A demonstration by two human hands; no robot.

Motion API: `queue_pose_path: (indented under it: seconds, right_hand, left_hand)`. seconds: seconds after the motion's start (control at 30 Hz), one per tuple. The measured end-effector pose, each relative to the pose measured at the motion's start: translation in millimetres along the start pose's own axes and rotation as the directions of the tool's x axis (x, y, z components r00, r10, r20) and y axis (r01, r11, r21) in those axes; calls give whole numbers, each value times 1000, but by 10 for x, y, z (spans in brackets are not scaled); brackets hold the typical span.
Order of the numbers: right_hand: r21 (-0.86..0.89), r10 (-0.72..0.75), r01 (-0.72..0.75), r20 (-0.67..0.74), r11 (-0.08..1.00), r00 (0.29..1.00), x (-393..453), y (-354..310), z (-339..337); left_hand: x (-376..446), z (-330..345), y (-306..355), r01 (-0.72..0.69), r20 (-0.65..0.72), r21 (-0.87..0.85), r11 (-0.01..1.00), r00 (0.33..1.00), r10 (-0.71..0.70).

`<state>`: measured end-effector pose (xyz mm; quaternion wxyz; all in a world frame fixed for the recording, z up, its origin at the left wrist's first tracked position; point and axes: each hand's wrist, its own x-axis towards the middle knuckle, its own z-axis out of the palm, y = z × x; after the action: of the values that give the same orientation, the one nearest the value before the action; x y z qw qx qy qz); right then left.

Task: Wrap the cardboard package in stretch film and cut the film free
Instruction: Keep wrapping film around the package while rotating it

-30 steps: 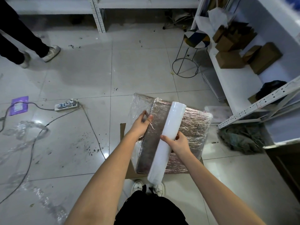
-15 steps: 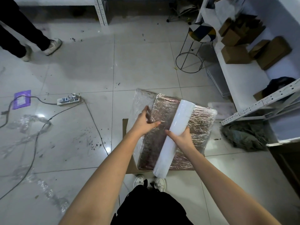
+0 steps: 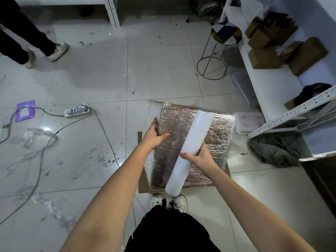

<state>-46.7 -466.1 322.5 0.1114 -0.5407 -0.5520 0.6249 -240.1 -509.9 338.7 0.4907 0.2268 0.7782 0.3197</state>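
— What sort of place am I looking at?

— A stockroom or packing room, I'd say. Out past my fingertips (image 3: 155,122) runs a bare tiled floor (image 3: 91,73), and to their right a white slotted-metal shelf unit (image 3: 269,84) carries plain cardboard boxes (image 3: 263,58).

— Anything else?

— Left of my fingers, scraps of clear film (image 3: 34,137) and a power strip (image 3: 77,111) lie on the tiles.

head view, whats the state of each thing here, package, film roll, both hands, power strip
cardboard package: flat on floor, already covered in film
film roll: lying slanted across package top, film not cut
left hand: fingers straight, pressing film at package's left edge
right hand: fingers curled round the roll
power strip: on floor, a plug in it
stool: upright by shelf
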Motion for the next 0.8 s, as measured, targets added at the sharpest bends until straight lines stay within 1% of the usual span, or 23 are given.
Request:
queue_pose_path:
  seconds: [0.07,0.17,0.27,0.33,0.4,0.47,0.6,0.7,0.8]
  right_hand:
    - [-12,-11,11,0,1000,1000,-18,6,-7]
    - [-35,-3,1,-38,999,999,-3,3,-59]
    - [-114,-10,-6,-138,993,990,42,7,-131]
    - [-161,-7,-31,-225,986,974,73,29,-153]
    - [-211,0,-61,-275,976,961,103,22,-157]
    - [-256,20,-92,-271,962,962,132,-1,-148]
    - [-305,57,-115,-194,945,979,153,-35,-126]
    - [-269,55,-99,-166,958,985,152,-9,-120]
    - [-218,84,-117,-156,969,984,169,-4,-135]
  left_hand:
    - [0,-39,-41,7,0,-7,1000,1000,-7]
    - [23,-86,-96,8,0,-18,1000,1000,-8]
    - [50,-94,-133,-3,-9,-7,1000,1000,3]
    - [62,-69,-159,-4,-12,-2,1000,1000,4]
    - [62,-54,-169,-9,-18,2,1000,1000,9]
    - [78,-66,-184,-14,-22,6,1000,1000,14]
    - [114,-105,-244,-16,-29,16,1000,999,17]
    - [123,-115,-302,-27,-22,21,999,999,28]
    - [112,-137,-314,-52,-21,53,997,998,53]
